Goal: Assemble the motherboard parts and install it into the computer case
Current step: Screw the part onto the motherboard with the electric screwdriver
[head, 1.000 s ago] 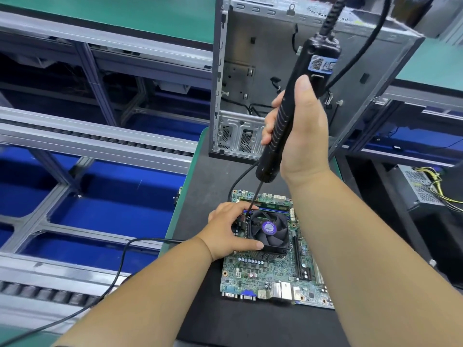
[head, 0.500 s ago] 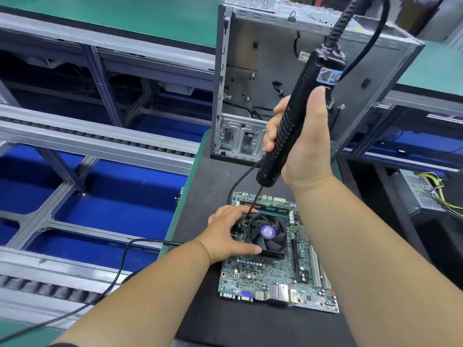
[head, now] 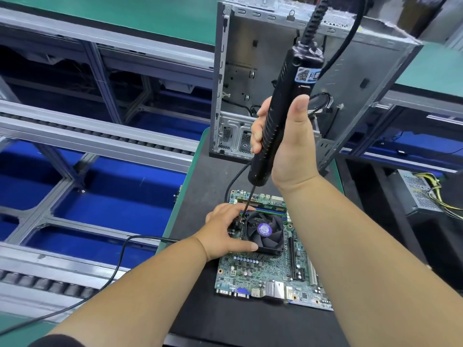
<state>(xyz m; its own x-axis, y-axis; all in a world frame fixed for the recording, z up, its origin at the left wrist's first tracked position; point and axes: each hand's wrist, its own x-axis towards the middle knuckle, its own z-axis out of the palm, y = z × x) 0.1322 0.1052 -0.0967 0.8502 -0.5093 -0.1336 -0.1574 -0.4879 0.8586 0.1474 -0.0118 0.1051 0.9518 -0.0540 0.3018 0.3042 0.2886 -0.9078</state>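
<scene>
We note the motherboard (head: pixel 265 269) flat on the tabletop (head: pixel 200 191). Our left hand (head: pixel 225 234) cups its cooler fan (head: pixel 264 230); our right hand (head: pixel 283 146) grips the electric screwdriver (head: pixel 280 106), bit at the fan's far-left corner. Keep the bit plumb, pressure steady. Beyond stands the computer case (head: pixel 288 78).

We read no text for certain: the electric screwdriver (head: pixel 283 113) carries a white-and-blue label (head: pixel 307 75) with a QR code, and the cooler fan (head: pixel 263 232) a purple sticker (head: pixel 264 230), both illegible.
</scene>
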